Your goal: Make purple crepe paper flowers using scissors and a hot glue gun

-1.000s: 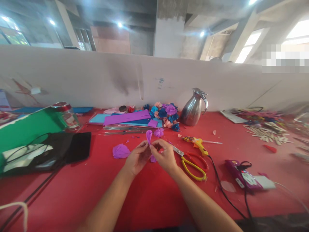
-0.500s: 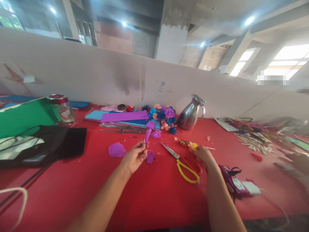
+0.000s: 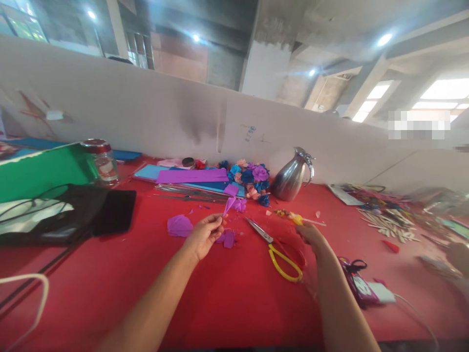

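My left hand (image 3: pixel 205 237) is closed, pinching a narrow piece of purple crepe paper (image 3: pixel 229 205) upright between thumb and fingertips. Below and beside it on the red table lie a small folded purple piece (image 3: pixel 229 239) and a larger purple petal-like piece (image 3: pixel 179 226). My right hand (image 3: pixel 310 235) is curled round the handle end of a yellow glue gun (image 3: pixel 296 219), a pale stick jutting out behind it; the fingers partly hide the grip. Between the hands lie scissors (image 3: pixel 279 254) with one yellow and one red handle, blades pointing away.
Paper flowers (image 3: pixel 252 176) cluster at the back beside a steel jug (image 3: pixel 291 177). Purple and blue paper sheets (image 3: pixel 194 176) and thin wires lie left of them. A dark tablet-like slab (image 3: pixel 115 212) and jar (image 3: pixel 104 164) stand left. Another person's hand (image 3: pixel 458 256) is at far right.
The purple paper in my left hand has tilted to the right and looks narrower. My right hand stays at the glue gun. The whole view has shifted slightly.
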A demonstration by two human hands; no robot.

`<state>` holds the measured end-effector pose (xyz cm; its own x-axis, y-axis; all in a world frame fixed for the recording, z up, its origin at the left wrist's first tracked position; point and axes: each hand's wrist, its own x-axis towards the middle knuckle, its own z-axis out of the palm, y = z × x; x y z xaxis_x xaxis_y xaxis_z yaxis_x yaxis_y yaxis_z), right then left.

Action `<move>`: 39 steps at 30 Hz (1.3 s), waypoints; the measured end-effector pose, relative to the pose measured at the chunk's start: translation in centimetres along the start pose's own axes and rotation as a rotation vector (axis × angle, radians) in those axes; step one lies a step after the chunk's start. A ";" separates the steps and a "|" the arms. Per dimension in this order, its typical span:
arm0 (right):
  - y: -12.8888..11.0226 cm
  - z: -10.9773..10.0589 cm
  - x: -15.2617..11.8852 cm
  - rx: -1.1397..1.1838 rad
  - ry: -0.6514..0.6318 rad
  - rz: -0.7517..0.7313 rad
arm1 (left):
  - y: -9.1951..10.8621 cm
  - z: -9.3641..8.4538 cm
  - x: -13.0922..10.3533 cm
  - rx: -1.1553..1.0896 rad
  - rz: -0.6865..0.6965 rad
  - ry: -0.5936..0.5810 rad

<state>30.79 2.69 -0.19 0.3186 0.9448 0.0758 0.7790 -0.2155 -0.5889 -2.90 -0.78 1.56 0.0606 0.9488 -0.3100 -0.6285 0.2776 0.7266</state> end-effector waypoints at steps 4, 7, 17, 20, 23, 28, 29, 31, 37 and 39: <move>-3.2 -1.0 -2.6 0.707 -0.156 0.111 | 0.2 -0.2 0.0 -0.021 -0.018 -0.017; -6.0 -1.3 -5.5 1.105 -0.331 0.115 | 0.0 -0.5 0.2 -0.039 -0.021 -0.034; -10.6 3.3 -11.2 0.796 -0.160 -0.268 | -0.3 0.0 0.1 0.137 0.079 0.052; -10.6 4.3 -11.7 0.645 -0.123 -0.283 | -0.5 0.0 0.0 0.182 0.092 0.031; -10.8 4.9 -12.1 0.533 -0.077 -0.299 | -0.6 -0.1 -0.1 0.189 0.101 -0.010; -11.7 4.7 -12.4 0.443 -0.059 -0.291 | -0.6 -0.1 -0.1 0.181 0.106 -0.033; -11.8 4.7 -12.4 0.426 -0.061 -0.285 | -0.6 0.0 -0.1 0.184 0.105 -0.034; -12.1 4.5 -12.3 0.402 -0.060 -0.286 | -0.6 0.0 -0.2 0.194 0.101 -0.028; -12.3 4.5 -12.1 0.377 -0.044 -0.280 | -0.6 -0.1 -0.2 0.236 0.099 0.000; -12.3 4.5 -12.0 0.373 -0.041 -0.283 | -0.6 -0.1 -0.2 0.248 0.100 0.007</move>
<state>14.94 -4.85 2.54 0.0944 0.9642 0.2477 0.5821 0.1484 -0.7995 -2.58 -1.12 1.12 0.0018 0.9725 -0.2331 -0.4216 0.2121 0.8816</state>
